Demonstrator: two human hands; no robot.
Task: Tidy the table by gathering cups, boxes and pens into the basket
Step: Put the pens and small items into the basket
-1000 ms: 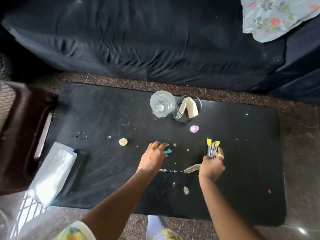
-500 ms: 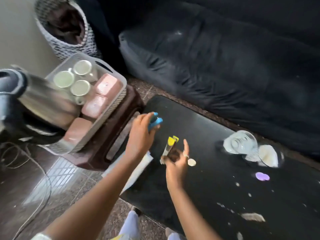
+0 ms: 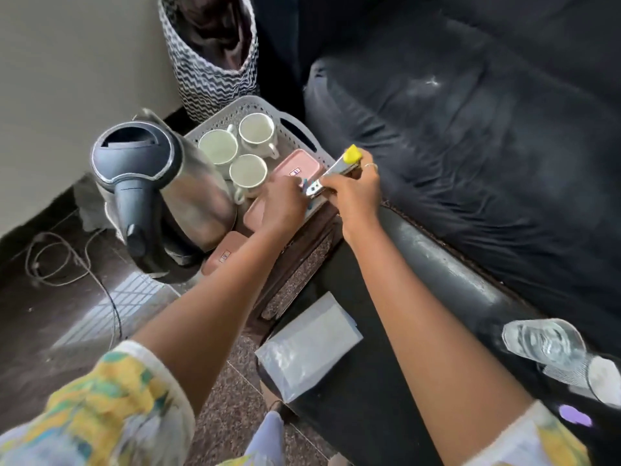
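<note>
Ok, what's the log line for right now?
left hand grips blue pen | right hand grips yellow-capped pens | both at basket edge | pens not yet dropped

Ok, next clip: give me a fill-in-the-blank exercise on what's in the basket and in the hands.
The grey perforated plastic basket holds ___ white ceramic cups. The flat lidded boxes beside them are ___. The right hand grips silver pens with ___ caps. The left hand holds a second pen with a ___ cap.
Missing: three, pink, yellow, blue.
</note>
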